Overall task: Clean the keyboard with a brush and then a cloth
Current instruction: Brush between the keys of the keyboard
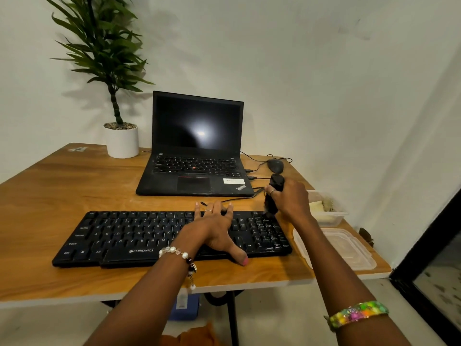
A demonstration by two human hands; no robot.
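A black keyboard lies along the front of the wooden table. My left hand rests flat on its middle-right keys, fingers straight and spread, thumb at the front edge. My right hand grips a black brush held upright, its bristles touching the top of the number pad at the keyboard's far right corner. I see no cloth that I can tell apart.
An open black laptop stands behind the keyboard, a black mouse and cables to its right. A potted plant sits at the back left. A clear plastic box and its lid lie at the right edge.
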